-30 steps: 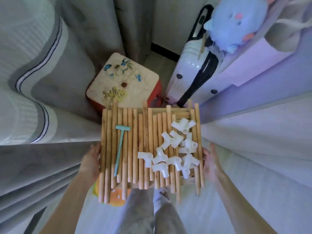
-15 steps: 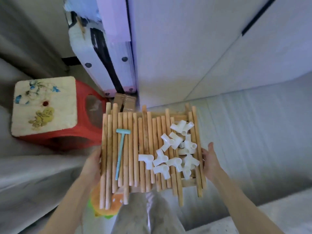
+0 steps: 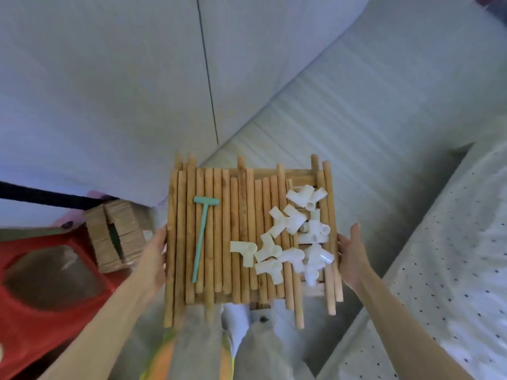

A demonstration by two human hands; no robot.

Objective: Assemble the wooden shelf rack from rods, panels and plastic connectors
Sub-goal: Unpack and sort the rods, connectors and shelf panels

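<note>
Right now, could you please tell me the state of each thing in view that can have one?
Rods: loose, lying side by side in a carried stack.
Connectors: loose, heaped on the rods' right part, none fitted.
Mallet: lying flat on the rods, unheld.
Left hand: fingers straight, pressing the stack's left edge.
Right hand: fingers straight, pressing the stack's right edge.
Stool: red, standing on the floor at the left.

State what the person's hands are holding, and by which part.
Left hand and right hand hold the stack of wooden rods by its two opposite side edges.
</note>
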